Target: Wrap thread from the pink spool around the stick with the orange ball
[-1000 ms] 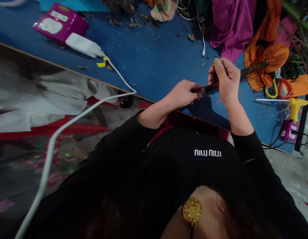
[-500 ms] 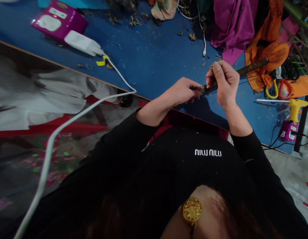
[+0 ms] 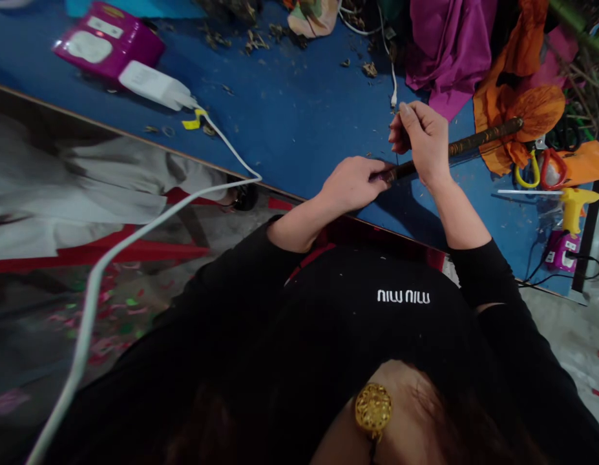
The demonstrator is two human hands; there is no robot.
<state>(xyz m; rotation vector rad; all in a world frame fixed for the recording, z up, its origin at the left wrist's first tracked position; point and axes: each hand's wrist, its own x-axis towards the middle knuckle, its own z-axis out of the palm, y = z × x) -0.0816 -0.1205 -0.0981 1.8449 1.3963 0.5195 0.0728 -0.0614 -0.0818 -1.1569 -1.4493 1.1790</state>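
Observation:
A dark brown stick (image 3: 486, 137) with lighter marks lies slantwise over the table, its far end resting against orange crinkled material (image 3: 497, 132). My left hand (image 3: 350, 184) is closed around the stick's near end, close to the table edge. Above the stick, my right hand (image 3: 428, 145) is closed in a pinch with the fingertips raised. A thin dark strand seems to run from below those fingertips down to the stick; what the pinch holds is too small to make out. Part of the stick is hidden behind my right hand.
Purple cloth (image 3: 449, 48) lies behind my hands. Scissors (image 3: 528, 171), a yellow glue gun (image 3: 575, 206) and a small purple socket box (image 3: 561, 250) are at right. A larger purple socket box (image 3: 110, 42) with a white cable stands at left. A person's pale clothing (image 3: 100, 174) shows beyond the edge.
My right hand has moved up and to the left, away from the stick, still pinched. My left hand keeps its hold on the stick's end. The view has shifted slightly.

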